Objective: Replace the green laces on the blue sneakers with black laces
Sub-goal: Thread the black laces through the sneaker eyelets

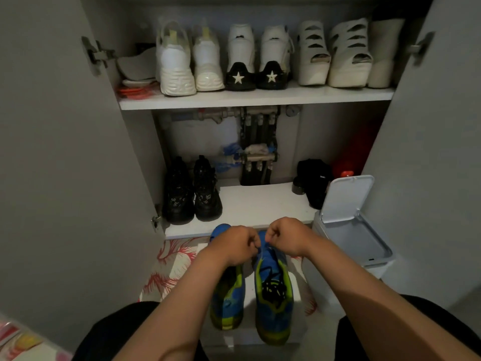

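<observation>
Black lace (273,287) sits loosely bunched across the tongue of the right sneaker (273,311), so I judge that shoe to be mid-relacing and not yet snugged.

- Both blue sneakers stand on the patterned mat (169,264), heels toward me and toes near the front edge of the cabinet's lower shelf (260,204). That puts the eyelets straight under the camera.
- Left hand (234,246): fingers curled, knuckles up, fingertips at the toe end of the right sneaker. Right hand (283,237): the same, mirrored. The two hands nearly touch there.
- I read both as pinching the black lace at the lowest eyelets, one hand per side to keep the ends even. The strand inside the pinch is too small to confirm.
- The left sneaker (227,300) stands just beside the right one. My left forearm covers its lace area, so I can't tell what it carries. No green lace is visible anywhere; the green I see is shoe trim.
- White bin (348,230), lid up, stands at the right end of the shelf's front edge. That's a likely drop for old laces, but it's a guess.
- Black shoes (192,194) sit at the left end of the lower shelf, well apart from the work.

Next, I expect to pull the slack through and work up the eyelets. The risk is uneven ends.
</observation>
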Motion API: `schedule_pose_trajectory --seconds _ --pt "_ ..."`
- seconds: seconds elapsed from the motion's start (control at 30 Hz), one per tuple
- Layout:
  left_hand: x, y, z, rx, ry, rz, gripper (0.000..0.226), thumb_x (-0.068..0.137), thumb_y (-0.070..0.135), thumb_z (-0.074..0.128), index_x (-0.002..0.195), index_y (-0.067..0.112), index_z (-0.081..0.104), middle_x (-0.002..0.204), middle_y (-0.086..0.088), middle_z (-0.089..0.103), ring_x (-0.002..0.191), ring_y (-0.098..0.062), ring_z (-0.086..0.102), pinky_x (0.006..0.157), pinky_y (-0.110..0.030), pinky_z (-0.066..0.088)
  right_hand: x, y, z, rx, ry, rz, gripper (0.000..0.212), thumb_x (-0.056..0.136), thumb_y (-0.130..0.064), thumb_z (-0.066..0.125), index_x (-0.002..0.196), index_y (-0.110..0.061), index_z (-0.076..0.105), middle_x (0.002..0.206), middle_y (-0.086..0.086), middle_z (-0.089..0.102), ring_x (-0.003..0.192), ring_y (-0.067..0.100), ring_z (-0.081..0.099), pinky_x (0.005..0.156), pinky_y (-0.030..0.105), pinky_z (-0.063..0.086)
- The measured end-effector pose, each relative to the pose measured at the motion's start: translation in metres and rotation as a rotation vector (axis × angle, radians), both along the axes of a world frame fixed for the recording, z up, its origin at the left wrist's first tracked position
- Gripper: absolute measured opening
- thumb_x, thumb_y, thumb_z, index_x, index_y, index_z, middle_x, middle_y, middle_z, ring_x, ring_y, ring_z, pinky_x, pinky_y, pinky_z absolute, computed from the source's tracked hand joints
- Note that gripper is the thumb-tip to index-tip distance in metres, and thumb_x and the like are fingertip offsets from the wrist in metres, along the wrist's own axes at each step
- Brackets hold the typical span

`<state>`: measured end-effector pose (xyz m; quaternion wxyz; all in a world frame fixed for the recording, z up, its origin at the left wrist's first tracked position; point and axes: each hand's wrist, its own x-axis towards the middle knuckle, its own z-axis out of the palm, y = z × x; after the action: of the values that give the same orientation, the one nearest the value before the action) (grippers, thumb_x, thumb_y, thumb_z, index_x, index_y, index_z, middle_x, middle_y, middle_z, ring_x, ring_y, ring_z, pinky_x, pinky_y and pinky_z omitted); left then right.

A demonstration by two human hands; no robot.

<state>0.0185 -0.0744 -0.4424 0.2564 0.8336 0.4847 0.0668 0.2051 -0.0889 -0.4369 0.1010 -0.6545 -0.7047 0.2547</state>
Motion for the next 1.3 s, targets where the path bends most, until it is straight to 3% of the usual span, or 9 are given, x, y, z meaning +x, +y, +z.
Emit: schedule_pose_trajectory --seconds 0.13,0.3,0.47,0.57,0.7,0.93,1.0,1.13,1.3 --pt "0.023 -0.010 -0.015 -0.033 0.136 -0.104 0.012 0.085 0.024 0.066 0.097 0.023 0.068 0.104 0.002 0.066 0.095 -0.018 0.062 0.085 -0.032 0.053 0.006 -0.023 -0.004 -0.077 -0.166 0.112 0.011 0.078 -0.028 0.072 0.089 -0.029 0.074 0.084 -0.013 0.064 0.085 0.014 0.064 0.072 0.024 0.050" --pt "0.030 -0.017 -0.028 0.013 0.296 -0.123 0.037 0.084 0.023 0.066 0.121 0.027 0.066 0.121 -0.005 0.059 0.113 -0.023 0.057 0.090 -0.033 0.052 0.011 -0.038 -0.018 -0.007 -0.431 0.210 0.055 0.075 -0.047 0.079 0.127 -0.034 0.065 0.124 0.004 0.049 0.108 0.025 0.059 0.092 0.029 0.049" --pt "0.033 -0.019 -0.029 -0.024 0.296 -0.123 0.032 0.083 0.014 0.062 0.114 0.019 0.070 0.115 -0.010 0.064 0.099 -0.026 0.063 0.081 -0.034 0.055 -0.001 -0.042 -0.033 0.062 -0.430 0.240 0.028 0.085 -0.035 0.073 0.112 -0.027 0.074 0.128 0.005 0.048 0.111 0.025 0.056 0.090 0.033 0.050" --pt "0.028 -0.017 -0.028 -0.043 0.293 -0.099 0.031 0.084 0.015 0.063 0.113 0.018 0.071 0.110 -0.007 0.065 0.096 -0.026 0.064 0.083 -0.037 0.057 -0.005 -0.037 -0.037 0.081 -0.349 0.231 0.014 0.085 -0.027 0.071 0.096 -0.023 0.078 0.117 0.003 0.054 0.105 0.024 0.058 0.082 0.031 0.050" --pt "0.022 -0.016 -0.028 -0.061 0.257 -0.087 0.012 0.083 0.013 0.062 0.092 0.012 0.070 0.088 -0.005 0.059 0.084 -0.024 0.061 0.072 -0.034 0.053 0.000 -0.027 -0.031 0.005 0.021 0.114 0.002 0.084 -0.023 0.075 0.083 -0.023 0.077 0.085 -0.011 0.068 0.089 0.012 0.066 0.081 0.028 0.054" --pt "0.023 -0.008 -0.001 -0.365 -0.362 0.245 0.013 0.088 0.022 0.062 0.083 0.014 0.071 0.080 -0.005 0.071 0.071 -0.013 0.061 0.065 -0.024 0.046 -0.001 -0.015 -0.006 0.008 0.672 -0.163 0.017 0.095 -0.015 0.063 0.078 -0.012 0.063 0.060 -0.002 0.068 0.052 0.010 0.060 0.054 0.022 0.049" --pt "0.022 -0.009 0.009 -0.384 -0.477 0.263 0.019 0.091 0.021 0.059 0.077 0.013 0.070 0.081 -0.004 0.075 0.064 -0.010 0.062 0.060 -0.018 0.047 0.001 -0.015 0.000 0.046 0.702 -0.206 0.012 0.093 -0.018 0.067 0.082 -0.013 0.065 0.060 -0.004 0.067 0.056 0.006 0.062 0.054 0.019 0.049" --pt "0.020 -0.009 0.031 -0.292 -0.710 0.406 0.025 0.090 0.016 0.054 0.067 0.020 0.064 0.080 -0.006 0.067 0.071 -0.020 0.057 0.067 -0.031 0.041 0.007 -0.013 0.002 0.115 0.559 -0.253 0.008 0.084 -0.026 0.076 0.081 -0.020 0.071 0.080 0.007 0.073 0.072 0.016 0.067 0.069 0.031 0.054" --pt "0.016 -0.008 0.052 -0.510 -1.343 0.530 0.028 0.102 0.019 0.044 0.080 0.016 0.061 0.098 -0.001 0.069 0.092 -0.019 0.065 0.080 -0.032 0.048 0.008 -0.023 0.002 0.040 0.632 -0.263 0.013 0.094 -0.020 0.064 0.085 -0.012 0.067 0.074 0.011 0.067 0.053 0.019 0.061 0.061 0.032 0.054"
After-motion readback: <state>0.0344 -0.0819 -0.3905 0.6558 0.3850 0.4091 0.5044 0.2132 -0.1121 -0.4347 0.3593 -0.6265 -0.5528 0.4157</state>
